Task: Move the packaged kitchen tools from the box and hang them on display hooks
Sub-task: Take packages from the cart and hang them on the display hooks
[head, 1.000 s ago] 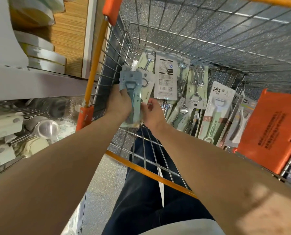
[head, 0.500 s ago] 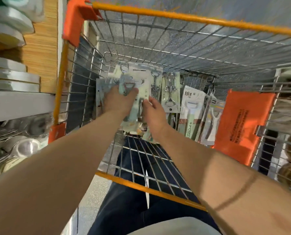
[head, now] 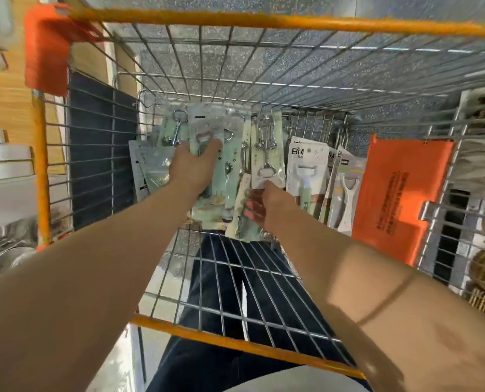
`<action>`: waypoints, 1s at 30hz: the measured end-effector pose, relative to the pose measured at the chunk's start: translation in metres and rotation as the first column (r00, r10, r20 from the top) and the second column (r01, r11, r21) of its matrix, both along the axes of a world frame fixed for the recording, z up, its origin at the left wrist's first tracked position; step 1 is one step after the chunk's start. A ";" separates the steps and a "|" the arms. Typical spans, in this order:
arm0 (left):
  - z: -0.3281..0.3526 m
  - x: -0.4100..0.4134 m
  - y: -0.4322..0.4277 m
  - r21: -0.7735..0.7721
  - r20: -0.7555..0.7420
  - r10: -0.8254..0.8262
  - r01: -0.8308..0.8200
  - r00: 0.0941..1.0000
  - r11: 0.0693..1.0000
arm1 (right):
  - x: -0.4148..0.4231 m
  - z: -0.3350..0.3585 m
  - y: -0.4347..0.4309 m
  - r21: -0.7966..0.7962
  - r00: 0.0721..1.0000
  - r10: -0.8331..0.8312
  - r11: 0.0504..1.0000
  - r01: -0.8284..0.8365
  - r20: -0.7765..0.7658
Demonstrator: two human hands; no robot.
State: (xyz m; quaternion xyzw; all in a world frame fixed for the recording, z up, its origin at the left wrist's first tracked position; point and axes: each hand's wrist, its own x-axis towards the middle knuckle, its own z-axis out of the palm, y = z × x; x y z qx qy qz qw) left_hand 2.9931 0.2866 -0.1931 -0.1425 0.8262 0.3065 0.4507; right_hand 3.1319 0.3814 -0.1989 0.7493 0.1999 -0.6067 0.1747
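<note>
Gripping a sheaf of bottle-opener packs (head: 207, 137), your left grip (head: 190, 171) has its fingers curled over their front and the thumb behind. A second ago it held them raised in front of you. Now it has sunk back among the standing packs at the far end of the wire cart (head: 264, 22).

Your right grip (head: 266, 202) was touching the foot of that same sheaf and has since parted from it to the right. Its fingers seem to curl behind a low pack (head: 242, 224), pale green and slumped in the pile. The thumb reaches up to the bottom edge of the corkscrew pack (head: 266, 148).

So you are still gathering stock. Every pack is either in the cart or in your grips, and none hangs yet. No display hook is in view, so I judge the hanging step is not close.

Only one piece of writing reads clearly: "BM" in dark letters at the top of the white peeler pack (head: 306, 165). A second peeler pack (head: 347, 190) beside it shows a label too small to make out. The orange flap (head: 399, 199) on the cart's right side carries dark print that is too blurred to read.
</note>
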 end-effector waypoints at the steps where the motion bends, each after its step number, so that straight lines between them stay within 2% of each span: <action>1: -0.001 -0.001 0.000 -0.005 0.010 0.000 0.000 1.000 1.000 | 0.000 -0.004 0.000 0.004 1.000 -0.018 1.000 0.018 0.003; 5: -0.002 -0.003 -0.003 0.003 0.039 0.020 -0.020 0.999 1.000 | -0.002 -0.012 -0.001 0.082 0.999 -0.018 0.996 0.020 -0.029; 8: 0.001 -0.003 -0.004 0.038 0.050 0.030 -0.032 0.998 0.999 | -0.005 -0.008 -0.011 0.250 0.998 -0.046 0.966 0.057 -0.052; 9: 0.004 -0.003 -0.004 0.042 0.059 0.030 -0.032 0.998 0.999 | -0.006 -0.008 -0.015 0.337 0.999 0.013 0.941 -0.002 -0.032; 12: 0.025 -0.001 -0.001 0.069 0.070 0.011 -0.016 0.997 0.998 | -0.008 0.011 -0.019 0.556 0.952 0.275 0.774 -0.301 0.133; 16: 0.053 -0.003 0.002 0.115 0.041 -0.040 0.035 0.998 0.993 | -0.009 0.045 -0.015 0.693 0.905 0.376 0.598 -0.402 0.200; 19: 0.075 -0.007 -0.001 0.204 0.010 -0.031 0.028 0.999 0.979 | -0.011 0.076 -0.009 0.765 0.924 0.358 0.555 -0.326 0.134; 23: 0.115 -0.009 -0.002 0.297 0.008 -0.044 0.040 0.999 0.954 | -0.012 0.117 -0.002 0.860 0.964 0.260 0.503 -0.083 -0.060; 27: 0.162 -0.013 -0.009 0.352 -0.111 -0.086 0.120 0.990 0.928 | -0.029 0.147 0.001 0.778 0.961 0.173 0.625 0.063 -0.216; 30: 0.197 -0.014 -0.022 0.342 -0.211 -0.088 0.157 0.974 0.927 | -0.051 0.174 -0.005 0.775 0.944 0.192 0.625 0.093 -0.267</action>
